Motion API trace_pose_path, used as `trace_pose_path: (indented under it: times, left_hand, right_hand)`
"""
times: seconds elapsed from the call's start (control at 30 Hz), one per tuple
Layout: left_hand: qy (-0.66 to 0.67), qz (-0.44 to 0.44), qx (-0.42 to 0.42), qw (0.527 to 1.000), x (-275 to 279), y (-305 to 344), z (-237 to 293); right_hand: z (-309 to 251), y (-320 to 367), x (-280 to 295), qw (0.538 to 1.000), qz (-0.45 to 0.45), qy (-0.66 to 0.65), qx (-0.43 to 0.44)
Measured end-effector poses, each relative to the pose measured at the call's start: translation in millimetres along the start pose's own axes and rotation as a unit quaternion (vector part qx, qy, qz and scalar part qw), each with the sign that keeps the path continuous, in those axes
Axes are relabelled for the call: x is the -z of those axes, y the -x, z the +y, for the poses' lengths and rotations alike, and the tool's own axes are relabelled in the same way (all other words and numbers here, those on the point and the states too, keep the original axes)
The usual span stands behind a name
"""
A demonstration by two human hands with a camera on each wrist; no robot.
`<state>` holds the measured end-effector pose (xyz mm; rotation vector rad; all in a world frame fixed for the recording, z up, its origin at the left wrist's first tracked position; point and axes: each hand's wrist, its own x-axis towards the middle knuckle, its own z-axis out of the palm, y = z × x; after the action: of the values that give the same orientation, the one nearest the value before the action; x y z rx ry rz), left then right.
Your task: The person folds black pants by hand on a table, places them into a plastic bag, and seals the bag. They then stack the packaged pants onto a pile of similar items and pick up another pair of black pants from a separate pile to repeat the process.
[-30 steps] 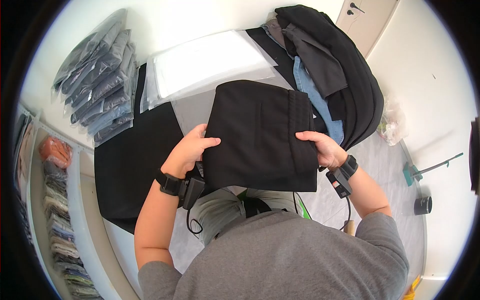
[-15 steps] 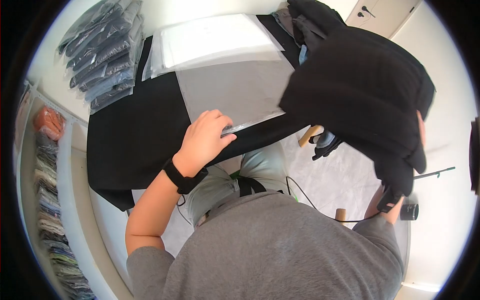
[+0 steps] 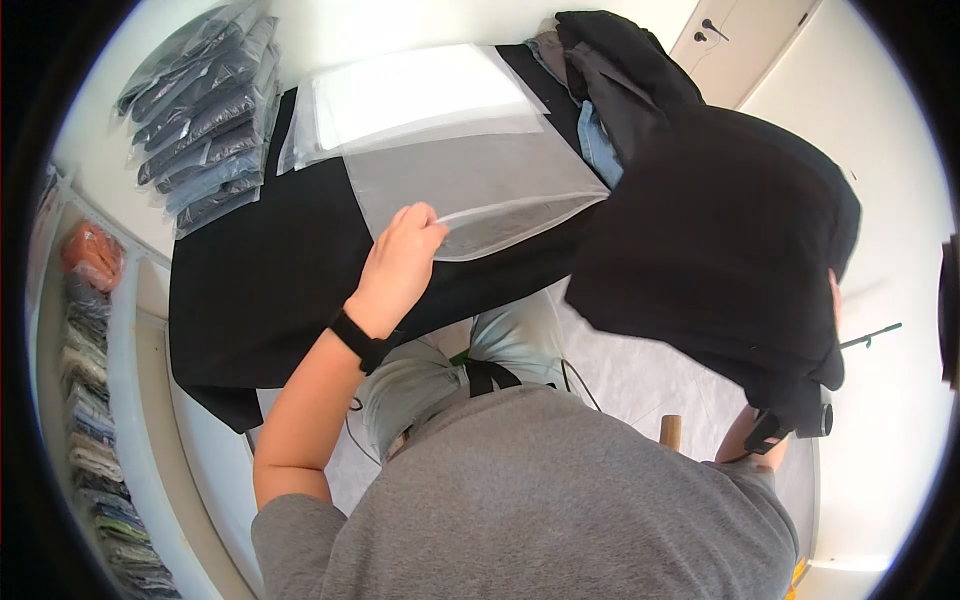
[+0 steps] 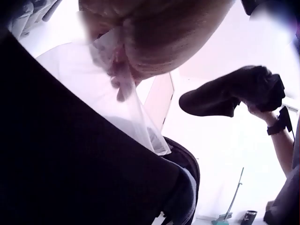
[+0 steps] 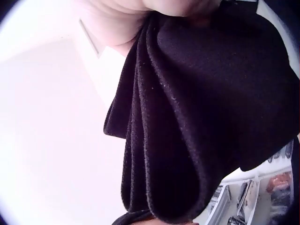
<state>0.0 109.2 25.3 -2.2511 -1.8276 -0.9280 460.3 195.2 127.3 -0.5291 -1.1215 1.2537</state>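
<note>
Fingers of the left hand [image 3: 395,265] pinch the opened rim of one clear bag [image 3: 455,175], while the right hand [image 5: 136,14] grips one folded black garment [image 3: 720,220], which reaches from those fingers toward the bag. It should be soft, floppy and fairly weighty, best held across all its folds; the bag, probably light and slippery, by its lip. Beyond the left fingers, packed clothes [image 3: 205,130] overlap too much to count.
</note>
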Motion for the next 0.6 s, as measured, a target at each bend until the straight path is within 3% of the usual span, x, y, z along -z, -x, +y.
trace_pose_path:
  times: [0.03,0.07,0.1,0.13,0.23,0.27,0.3,0.37,0.43,0.47,0.6]
  left_hand:
    - [-0.009,0.061,0.003,0.998,-1,-6,5]
    - [-0.017,0.122,0.006,0.992,-1,-11,10]
    - [-0.020,0.124,0.004,0.992,-2,-14,14]
    - [-0.031,0.121,0.013,0.992,-4,-17,17]
    - [-0.049,0.094,0.029,0.994,-19,-11,13]
    - [0.210,0.047,0.114,0.970,-26,-7,9]
    - [0.453,-0.002,0.191,0.871,-32,-4,4]
    - [0.419,-0.026,0.146,0.896,-32,-2,1]
    - [0.430,0.031,0.227,0.873,-12,-16,9]
    - [0.080,0.034,0.127,0.988,-27,-10,-1]
    - [0.101,0.039,0.131,0.986,-19,-16,6]
  right_hand:
    - [2,0,-1,1.000,-0.004,-0.025,-0.012]
    - [14,-9,-6,0.993,0.080,-0.062,-0.069]
    - [31,-18,-17,0.974,0.163,-0.098,-0.125]
    - [45,-20,-27,0.974,0.162,-0.100,-0.122]
    - [84,-12,-55,0.941,0.053,-0.229,-0.242]
    - [93,-7,-60,0.941,0.055,-0.228,-0.242]
    - [101,0,-65,0.924,-0.008,-0.225,-0.311]
    - [115,12,-67,0.863,-0.133,-0.210,-0.440]
    - [140,26,-53,0.817,-0.096,-0.190,-0.536]
    - [150,35,-49,0.817,-0.088,-0.173,-0.543]
    - [166,50,-49,0.841,-0.111,-0.118,-0.516]
